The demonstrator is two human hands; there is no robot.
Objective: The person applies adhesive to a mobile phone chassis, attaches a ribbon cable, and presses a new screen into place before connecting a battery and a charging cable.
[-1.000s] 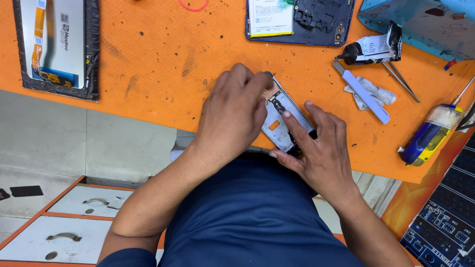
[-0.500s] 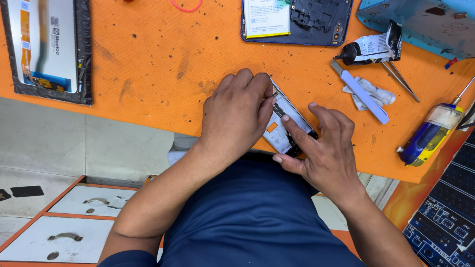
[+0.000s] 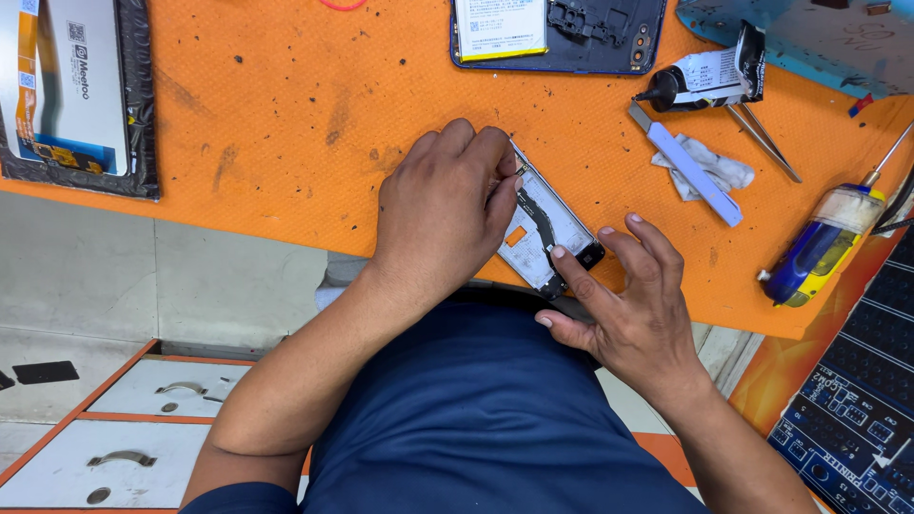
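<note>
An opened phone frame (image 3: 550, 227) with a black flex cable and white inner plate lies slanted on the orange mat (image 3: 286, 124), near its front edge. My left hand (image 3: 443, 214) curls over the frame's upper half, fingertips pinched at its top left edge. What they pinch is hidden. My right hand (image 3: 628, 305) sits at the frame's lower right with its fingers spread. Its index fingertip rests on the frame's bottom end, and its thumb hangs below the mat's edge.
A phone screen assembly (image 3: 67, 86) lies far left. A blue phone back with battery (image 3: 557, 33), a glue tube (image 3: 709, 76), tweezers (image 3: 762, 138), a grey pry tool (image 3: 685, 164) on a white wipe and a blue-yellow screwdriver (image 3: 824, 243) lie behind and right. Drawers (image 3: 124, 419) stand below left.
My right hand has slid off the frame toward the right and spread its fingers, uncovering the frame's lower half. My left hand stays curled over the upper part.
</note>
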